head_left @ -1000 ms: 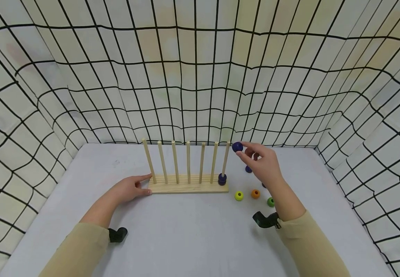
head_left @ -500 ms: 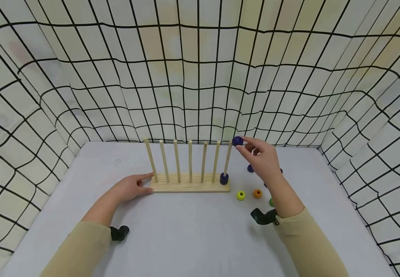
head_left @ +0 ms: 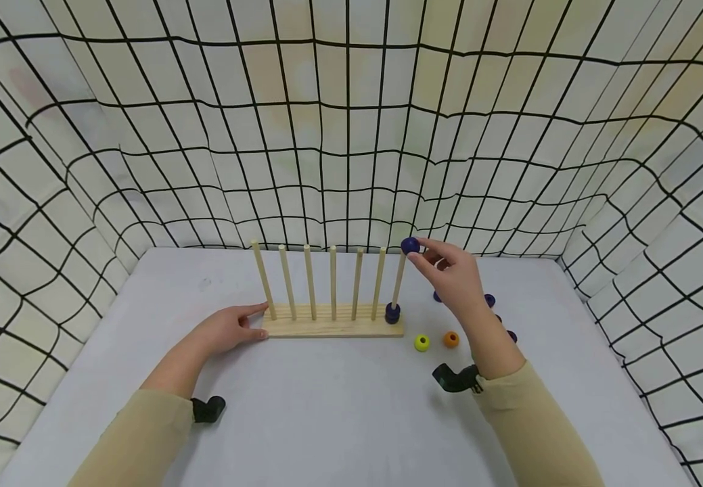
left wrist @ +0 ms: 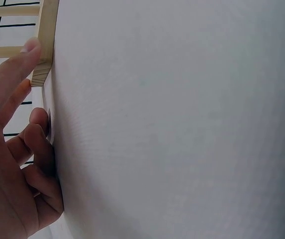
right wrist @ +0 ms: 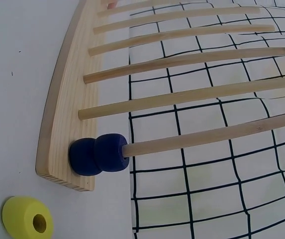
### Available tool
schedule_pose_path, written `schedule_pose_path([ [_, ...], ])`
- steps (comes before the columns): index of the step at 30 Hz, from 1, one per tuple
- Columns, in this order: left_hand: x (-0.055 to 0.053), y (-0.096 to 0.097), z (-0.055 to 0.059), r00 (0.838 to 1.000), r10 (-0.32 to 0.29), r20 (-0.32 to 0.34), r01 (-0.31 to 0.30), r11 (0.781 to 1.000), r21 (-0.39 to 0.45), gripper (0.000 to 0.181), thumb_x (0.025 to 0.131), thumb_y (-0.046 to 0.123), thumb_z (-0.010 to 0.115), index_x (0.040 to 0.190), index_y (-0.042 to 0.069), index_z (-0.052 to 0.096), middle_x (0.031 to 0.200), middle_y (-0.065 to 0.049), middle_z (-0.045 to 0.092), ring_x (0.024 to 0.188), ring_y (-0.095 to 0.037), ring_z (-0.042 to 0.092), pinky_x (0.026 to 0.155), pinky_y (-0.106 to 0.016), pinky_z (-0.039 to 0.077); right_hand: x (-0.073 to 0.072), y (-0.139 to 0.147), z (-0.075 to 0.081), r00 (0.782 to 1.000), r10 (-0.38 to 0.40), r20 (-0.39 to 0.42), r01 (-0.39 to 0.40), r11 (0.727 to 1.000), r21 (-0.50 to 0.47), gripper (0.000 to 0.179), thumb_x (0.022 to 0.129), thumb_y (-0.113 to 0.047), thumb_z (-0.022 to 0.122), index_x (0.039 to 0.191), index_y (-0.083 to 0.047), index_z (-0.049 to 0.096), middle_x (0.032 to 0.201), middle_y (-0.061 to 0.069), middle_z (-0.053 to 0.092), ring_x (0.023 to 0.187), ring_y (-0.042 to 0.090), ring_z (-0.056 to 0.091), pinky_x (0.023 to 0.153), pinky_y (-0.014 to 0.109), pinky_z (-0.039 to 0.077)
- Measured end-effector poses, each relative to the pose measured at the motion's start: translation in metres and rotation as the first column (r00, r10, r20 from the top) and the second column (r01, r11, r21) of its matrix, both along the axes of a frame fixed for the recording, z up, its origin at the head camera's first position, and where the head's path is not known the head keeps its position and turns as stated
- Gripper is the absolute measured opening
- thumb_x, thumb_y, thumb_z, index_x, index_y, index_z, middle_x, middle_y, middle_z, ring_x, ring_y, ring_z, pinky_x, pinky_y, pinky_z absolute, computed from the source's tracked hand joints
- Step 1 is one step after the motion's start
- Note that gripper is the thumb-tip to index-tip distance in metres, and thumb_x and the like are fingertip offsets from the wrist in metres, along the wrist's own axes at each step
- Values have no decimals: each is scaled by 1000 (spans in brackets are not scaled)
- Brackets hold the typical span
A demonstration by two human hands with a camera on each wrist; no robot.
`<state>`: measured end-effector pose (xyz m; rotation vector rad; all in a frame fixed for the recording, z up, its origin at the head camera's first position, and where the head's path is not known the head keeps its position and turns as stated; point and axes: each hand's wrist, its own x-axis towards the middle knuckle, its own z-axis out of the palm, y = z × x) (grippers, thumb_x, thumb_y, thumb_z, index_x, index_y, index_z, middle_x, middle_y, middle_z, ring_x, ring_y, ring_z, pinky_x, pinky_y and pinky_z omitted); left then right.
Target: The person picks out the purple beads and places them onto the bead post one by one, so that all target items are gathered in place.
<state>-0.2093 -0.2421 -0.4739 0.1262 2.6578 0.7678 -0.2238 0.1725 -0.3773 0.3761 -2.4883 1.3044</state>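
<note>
A wooden peg board (head_left: 333, 329) with several upright pegs stands on the table. My left hand (head_left: 226, 331) pinches its left end, thumb in front and index finger behind; the other fingers curl in the left wrist view. My right hand (head_left: 457, 281) pinches a dark blue bead (head_left: 410, 245) between thumb and fingertips at the top of the rightmost peg (head_left: 398, 281). Whether the peg's tip is inside that bead's hole I cannot tell. Two dark blue beads (right wrist: 111, 152) sit stacked at the foot of the same peg, as the right wrist view shows.
Right of the board lie a yellow bead (head_left: 421, 343) and an orange bead (head_left: 451, 339). Several dark blue beads (head_left: 490, 299) lie behind and beside the right forearm, partly hidden. Black netting (head_left: 348, 155) over pale walls surrounds the white table (head_left: 327, 406) at the back and sides.
My right hand has raised the blue bead slightly and shifted it left, from beside the rightmost peg to its top. The green bead is now hidden by the right arm. My left hand keeps its grip.
</note>
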Motion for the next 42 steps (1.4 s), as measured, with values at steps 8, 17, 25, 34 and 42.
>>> schedule_pose_path([
  [8, -1, -1, -1, 1000, 8, 6, -8, 1000, -5, 74, 87, 44, 74, 151, 21, 44, 83, -5, 48, 73, -20, 44, 64, -34, 34, 0, -2, 1, 1000, 8, -7, -8, 1000, -27, 40, 93, -34, 71, 126, -12, 69, 93, 6, 67, 86, 19, 56, 75, 31, 47],
  [17, 0, 0, 0, 1000, 0, 0, 0, 1000, 0, 75, 88, 45, 74, 151, 19, 44, 82, -5, 48, 73, -20, 43, 64, -34, 33, -2, -7, 0, 1000, 22, -15, -23, 999, -38, 38, 93, -33, 71, 125, -12, 70, 90, 5, 67, 83, 19, 56, 75, 31, 47],
  [25, 3, 1, 2, 1000, -1, -2, 1, 1000, -3, 74, 88, 44, 74, 151, 19, 45, 82, -6, 47, 73, -20, 42, 64, -35, 32, -4, -8, -4, 1000, 5, -2, -5, 1000, -14, 38, 93, -32, 72, 125, -12, 69, 90, 5, 65, 82, 20, 55, 74, 32, 47],
  [34, 2, 1, 1, 1000, -2, 2, 2, 1000, -1, 74, 88, 45, 74, 151, 19, 44, 83, -6, 47, 74, -20, 42, 64, -35, 32, -3, -7, -3, 1000, 1, 10, -1, 1000, 5, 37, 92, -32, 73, 124, -14, 70, 88, 4, 64, 80, 20, 54, 71, 31, 47],
  [42, -1, -1, -1, 1000, -6, -2, 6, 1000, 1, 75, 87, 46, 74, 151, 19, 45, 82, -5, 47, 73, -20, 43, 64, -35, 33, -2, -7, -3, 1000, -3, 10, 3, 1000, 20, 37, 92, -32, 73, 124, -14, 69, 87, 4, 63, 79, 20, 53, 70, 32, 46],
])
